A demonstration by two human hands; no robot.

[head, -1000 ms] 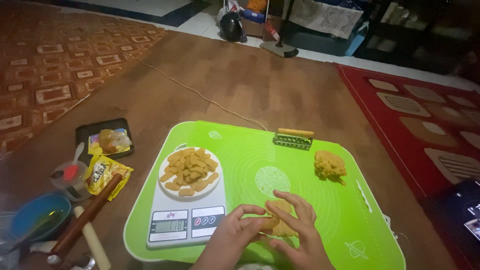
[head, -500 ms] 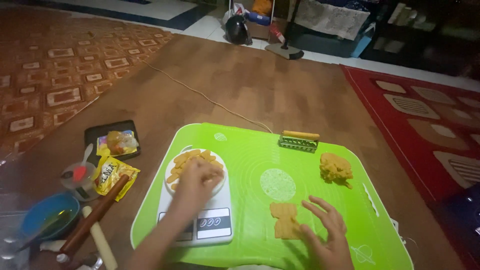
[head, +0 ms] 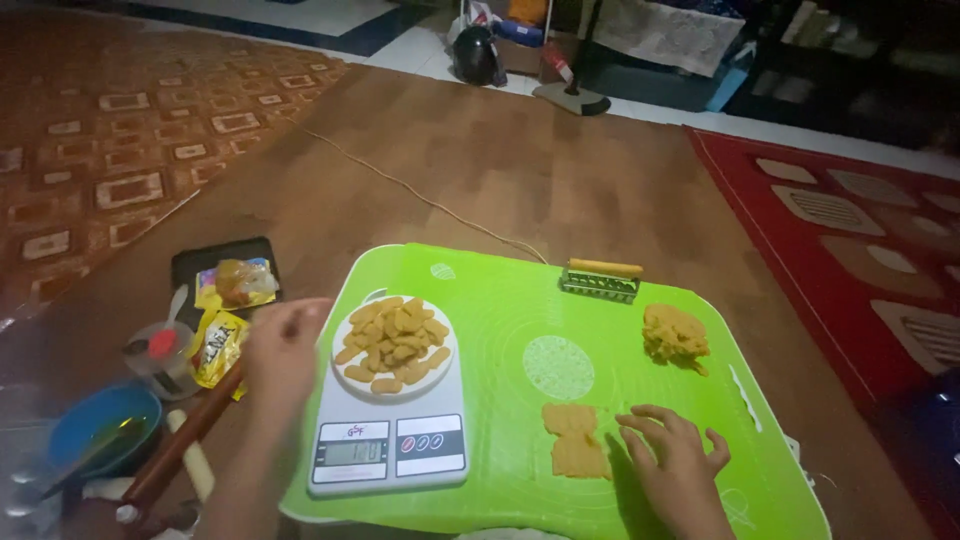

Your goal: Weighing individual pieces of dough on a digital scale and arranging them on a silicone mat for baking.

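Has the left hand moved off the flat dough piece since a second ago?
Yes. The left hand has left the flat dough piece and gone left across the kitchen scale, now beside the plate near the mat's left edge.

The left hand [head: 282, 352] is blurry, so its fingers cannot be told apart, and it covers the left edge of the white plate [head: 395, 345]. The right hand [head: 672, 462] is cut off at the wrist by the bottom edge. The green mat [head: 620, 350] runs off the bottom too. The scale [head: 388, 440] screen is too small to read. The blue bowl [head: 100, 430] is dark and partly hidden by the rolling pin [head: 185, 445].
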